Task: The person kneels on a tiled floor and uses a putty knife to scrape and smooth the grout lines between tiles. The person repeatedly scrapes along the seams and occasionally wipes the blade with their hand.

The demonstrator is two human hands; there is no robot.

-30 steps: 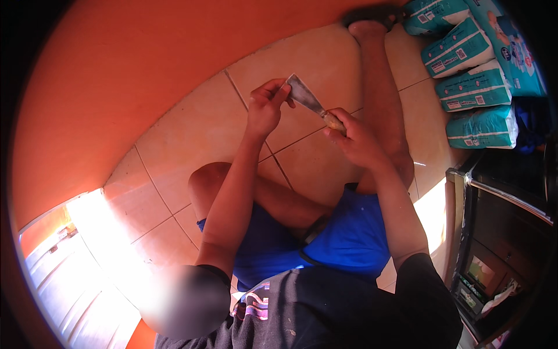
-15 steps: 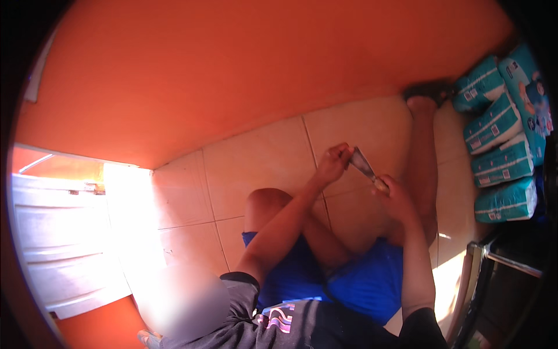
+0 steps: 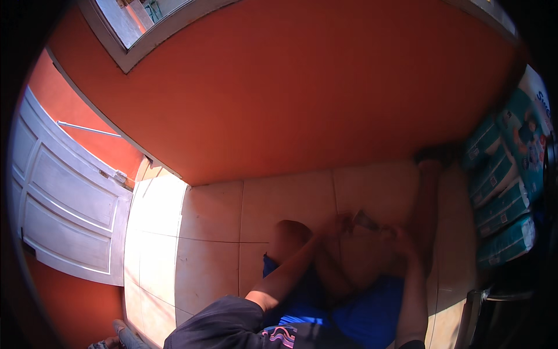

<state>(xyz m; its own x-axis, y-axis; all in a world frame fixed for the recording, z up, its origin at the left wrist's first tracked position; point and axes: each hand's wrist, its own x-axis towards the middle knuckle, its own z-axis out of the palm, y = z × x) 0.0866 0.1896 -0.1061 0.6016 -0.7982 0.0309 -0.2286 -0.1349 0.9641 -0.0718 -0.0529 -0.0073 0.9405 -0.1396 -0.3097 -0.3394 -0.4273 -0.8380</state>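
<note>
My right hand (image 3: 404, 243) is closed round the handle of a scraper (image 3: 364, 220), which looks like a putty knife with a flat metal blade widening toward its end. The blade points left, toward my left hand (image 3: 337, 224). That hand is at the blade's wide end, but motion and shadow smear its fingers, so whether they touch the blade does not show. Both hands are above the tiled floor (image 3: 212, 203), between my bent left leg (image 3: 290, 235) and my stretched-out right leg (image 3: 429, 203).
An orange wall (image 3: 290, 99) runs along the far side, with a framed opening (image 3: 125, 61) at upper left. Stacked teal packs (image 3: 503, 209) line the right. A pale panelled door (image 3: 70, 203) stands at left. Part of another person (image 3: 125, 331) shows at the lower left edge.
The view has tilted up, so the hands and scraper appear lower, and more wall and door show. The scraper lies nearer level in the picture. Its handle stays in my right hand.
</note>
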